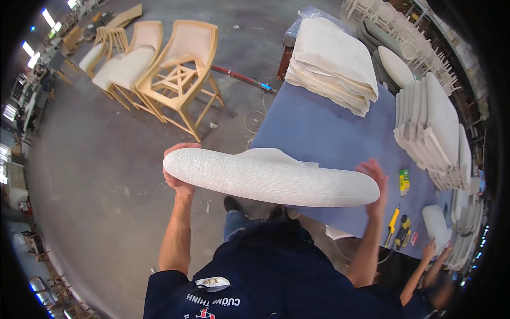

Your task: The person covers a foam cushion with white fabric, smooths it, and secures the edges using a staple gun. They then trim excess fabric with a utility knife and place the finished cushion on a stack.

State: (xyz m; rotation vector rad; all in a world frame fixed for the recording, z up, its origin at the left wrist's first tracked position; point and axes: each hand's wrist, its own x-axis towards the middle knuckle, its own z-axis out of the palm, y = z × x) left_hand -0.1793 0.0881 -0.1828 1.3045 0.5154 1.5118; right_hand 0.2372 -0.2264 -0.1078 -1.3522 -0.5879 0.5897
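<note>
I hold a white upholstered seat cushion [271, 178] up in front of my chest, one end in each hand: my left hand [178, 183] grips its rounded left end, fingers curled over the top edge and the palm under it, and my right hand [374, 178] presses flat against the right end, fingers spread, so the pad hangs level between my palms, off the table. Judging by that, I am in the middle of carrying or turning the cushion, and whatever comes next wants both palms kept squeezing inward and the pad kept level, since nothing else bears it. Just beyond my right hand lies the blue-covered worktable [319, 133], and on it, farther out, a stack of folded cream fabric covers [332, 64] and a row of finished white cushions [430, 127] stood on edge. Near my right elbow lie a yellow-handled tool [393, 220] and a small green object [404, 181] I cannot identify. Well off beyond my left hand stand bare wooden chairs [180, 69] on the concrete floor [95, 170]. The cushion's underside is hidden from me, my left palm is mostly behind the pad, and another person's hands [438, 250] by a small white pad at the lower right are cut off by the dark rim.
</note>
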